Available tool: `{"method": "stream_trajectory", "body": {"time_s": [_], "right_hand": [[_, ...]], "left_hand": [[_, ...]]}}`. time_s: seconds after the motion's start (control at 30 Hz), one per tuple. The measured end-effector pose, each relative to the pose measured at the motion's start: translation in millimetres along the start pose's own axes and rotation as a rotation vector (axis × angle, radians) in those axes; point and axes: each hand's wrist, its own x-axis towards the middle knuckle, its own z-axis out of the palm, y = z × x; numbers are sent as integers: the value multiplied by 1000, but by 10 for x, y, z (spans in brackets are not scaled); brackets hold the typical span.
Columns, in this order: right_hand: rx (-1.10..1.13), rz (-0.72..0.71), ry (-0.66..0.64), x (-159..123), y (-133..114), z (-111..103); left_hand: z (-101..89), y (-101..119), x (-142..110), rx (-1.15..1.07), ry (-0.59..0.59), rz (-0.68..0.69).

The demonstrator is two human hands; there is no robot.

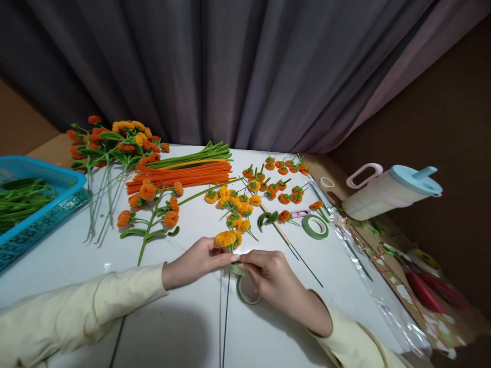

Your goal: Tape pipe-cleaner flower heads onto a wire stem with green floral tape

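White tabletop (169,312): left hand (194,263), one flower stem (227,301); right hand (274,276), one tape (235,268).

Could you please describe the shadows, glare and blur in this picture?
Head view: soft shadow on the white tabletop near the left hand; head view: glare streaks on the clear plastic at the picture's right; head view: red handles at lower right look blurred.

The upper frame is filled by a grey-purple curtain (215,66), hung in deep vertical folds. It is flanked by brown walls (433,107), the right one dimly lit. Below, a white table (326,327) is spread across the frame, softly shadowed at lower centre.
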Motion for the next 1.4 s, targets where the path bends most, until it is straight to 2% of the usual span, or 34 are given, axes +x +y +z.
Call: {"method": "stream_trajectory", "body": {"time_s": [0.13,0.43,0.57,0.7,0.97,1.13,1.27,1.4], "right_hand": [[40,10,0,16,-28,-28],[48,43,-13,13,-26,-12],[72,67,-8,13,-27,-5],[43,73,-9,18,-34,-1],[23,69,-27,6,-71,-11],[-19,21,-27,7,-93,-3],[-37,-9,-18,-3,-90,7],[-56,-47,-21,-12,-91,14]], "left_hand": [[-2,33,3,-23,-17,-12],[13,71,-3,-116,54,7],[2,100,-11,-181,64,-52],[-42,203,-16,-244,-7,-149],[-181,447,-8,-62,3,-234],[-214,534,15,-52,7,-160],[-226,598,37,143,76,-189],[-221,646,64,284,26,-172]]}}
